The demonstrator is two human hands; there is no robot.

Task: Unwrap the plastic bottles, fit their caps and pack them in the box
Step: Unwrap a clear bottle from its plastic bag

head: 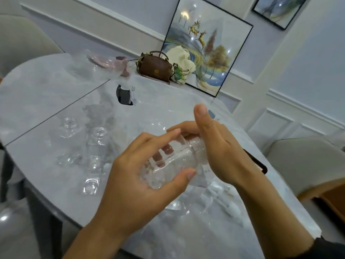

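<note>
One grey table (37,90) bears a framed painting (214,43) leaning at its far edge, a brown handbag (155,67) beside it. Above the table, the left hand (134,184) grips a tilted clear bottle (175,161); the right hand (224,152) reaches behind its neck, grip unclear. Uncapped bottles (97,144) stand to the left

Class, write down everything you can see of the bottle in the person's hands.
The bottle is clear plastic, empty as far as shows, with a threaded neck and no cap. It is held tilted above the table, neck up and to the right. The left hand grips its body, thumb beneath, fingers showing through the wall. The right hand curls its fingers behind the neck, thumb raised clear.
</note>
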